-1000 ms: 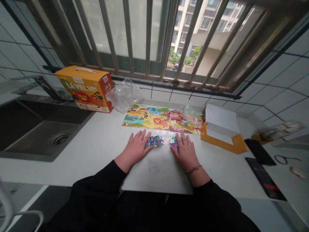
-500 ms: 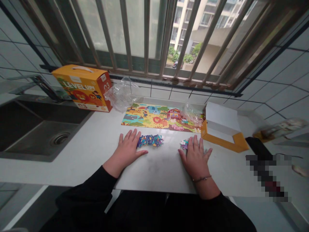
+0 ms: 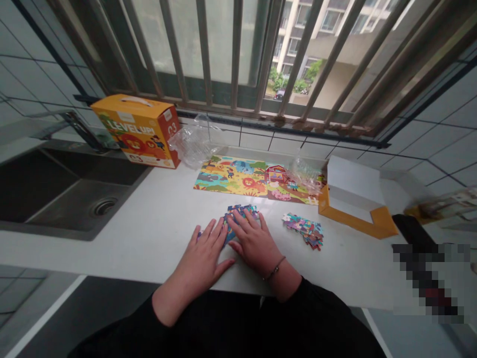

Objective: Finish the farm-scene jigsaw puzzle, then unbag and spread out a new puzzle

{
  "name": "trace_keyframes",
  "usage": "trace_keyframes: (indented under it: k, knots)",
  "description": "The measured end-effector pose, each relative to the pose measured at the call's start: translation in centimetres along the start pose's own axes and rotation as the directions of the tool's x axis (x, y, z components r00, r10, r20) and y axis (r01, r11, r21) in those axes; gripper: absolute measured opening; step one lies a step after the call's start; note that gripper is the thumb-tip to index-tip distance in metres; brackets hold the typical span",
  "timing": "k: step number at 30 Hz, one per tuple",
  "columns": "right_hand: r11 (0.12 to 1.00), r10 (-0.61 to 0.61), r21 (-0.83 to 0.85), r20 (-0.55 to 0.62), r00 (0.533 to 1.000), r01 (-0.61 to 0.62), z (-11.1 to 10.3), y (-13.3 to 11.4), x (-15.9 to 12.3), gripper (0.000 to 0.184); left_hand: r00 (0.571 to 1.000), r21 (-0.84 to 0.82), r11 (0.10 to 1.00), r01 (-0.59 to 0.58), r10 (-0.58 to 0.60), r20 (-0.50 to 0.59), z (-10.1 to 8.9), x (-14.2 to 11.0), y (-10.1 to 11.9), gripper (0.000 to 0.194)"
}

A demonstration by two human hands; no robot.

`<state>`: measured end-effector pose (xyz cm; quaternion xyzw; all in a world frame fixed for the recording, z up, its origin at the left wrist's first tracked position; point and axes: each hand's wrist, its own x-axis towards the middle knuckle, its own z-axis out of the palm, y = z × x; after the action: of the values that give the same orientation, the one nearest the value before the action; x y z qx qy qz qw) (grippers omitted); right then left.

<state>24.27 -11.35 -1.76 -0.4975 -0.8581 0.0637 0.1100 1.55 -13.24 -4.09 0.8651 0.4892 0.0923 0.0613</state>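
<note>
My left hand [image 3: 203,258] lies flat with fingers stretched over the left side of a pile of blue jigsaw puzzle pieces [image 3: 241,208]. Across the right side of that same pile rests my right hand [image 3: 255,241], its fingers extended and a thin bracelet at the wrist. Both hands hide much of the pile. To the right of my right hand, apart from it, a second heap of jigsaw puzzle pieces [image 3: 304,228] is spread on the counter, in white, teal, purple and reddish brown.
Behind the piles lie two picture sheets, a safari one [image 3: 231,176] and a farm one [image 3: 278,191]. Crumpled clear plastic [image 3: 196,141] sits beside an orange carton [image 3: 136,132]. An open yellow box [image 3: 354,214] stands right. At left, a dark sink [image 3: 84,199] is sunk into the white counter [image 3: 149,248].
My right hand has left the right-hand heap and moved left onto the blue pile, uncovering that heap. My left hand has shifted onto the blue pile. The view has turned slightly.
</note>
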Motion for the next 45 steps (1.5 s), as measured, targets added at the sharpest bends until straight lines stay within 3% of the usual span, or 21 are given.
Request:
trace_keyframes:
  k: [5, 10, 12, 15, 18, 20, 25, 29, 33, 36, 39, 45]
  knots:
    - [0.979, 0.192, -0.051, -0.060, 0.980, -0.195, 0.4, 0.7, -0.3, 0.068, 0.997, 0.023, 0.997, 0.078, -0.078, -0.013, -0.4, -1.2, -1.1, 0.082]
    - [0.929, 0.347, -0.078, -0.158, 0.925, -0.362, 0.7, 1.0, -0.7, 0.070, 0.993, 0.077, 0.990, 0.114, -0.116, 0.017, -0.6, -0.7, 0.2, 0.082]
    - [0.940, 0.317, -0.065, -0.200, 0.927, -0.335, 0.6, 1.0, -0.8, 0.066, 0.996, 0.071, 0.994, 0.080, -0.083, 0.029, -0.6, 0.0, 1.1, 0.081]
    - [0.986, 0.163, 0.001, -0.241, 0.957, -0.167, 0.7, 0.7, -1.5, 0.057, 1.000, -0.011, 1.000, -0.012, 0.012, 0.020, -0.3, 1.4, 2.2, 0.086]
    - [0.996, 0.050, 0.083, -0.216, 0.975, -0.033, 1.2, -0.2, -3.0, 0.058, 0.993, -0.110, 0.986, -0.122, 0.121, -0.010, -0.1, 2.2, 2.2, 0.089]
    - [0.994, 0.041, 0.105, -0.173, 0.984, -0.023, 1.5, -0.9, -4.1, 0.061, 0.992, -0.106, 0.987, -0.123, 0.121, -0.021, -0.3, 2.1, 1.5, 0.084]
    - [0.994, 0.058, 0.094, -0.059, 0.997, -0.052, 1.1, -2.3, -5.6, 0.066, 0.999, 0.029, 0.999, 0.031, -0.032, 0.037, -1.7, -0.2, -1.7, 0.060]
    - [0.995, -0.028, 0.098, 0.024, 0.999, 0.026, 0.8, -3.2, -5.1, 0.062, 0.979, 0.118, 0.976, 0.181, -0.190, 0.067, -2.8, -1.3, -4.3, 0.059]
    - [0.997, -0.032, 0.078, 0.052, 0.998, 0.028, 0.9, -4.1, -4.4, 0.063, 0.934, 0.177, 0.924, 0.339, -0.354, 0.057, -3.5, -0.5, -6.1, 0.063]
    - [0.998, 0.064, 0.027, 0.041, 0.997, -0.065, 1.1, -4.2, -4.6, 0.068, 0.908, 0.199, 0.895, 0.400, -0.416, 0.045, -3.6, 0.8, -6.3, 0.067]
    - [0.975, 0.221, -0.036, 0.003, 0.975, -0.221, 1.2, -3.7, -5.4, 0.070, 0.926, 0.203, 0.911, 0.360, -0.375, 0.038, -3.3, 1.7, -5.1, 0.073]
    - [0.911, 0.387, -0.120, -0.085, 0.918, -0.395, 1.5, -2.4, -8.2, 0.068, 0.994, 0.178, 0.983, 0.052, -0.068, 0.085, -2.1, -0.2, -0.6, 0.069]
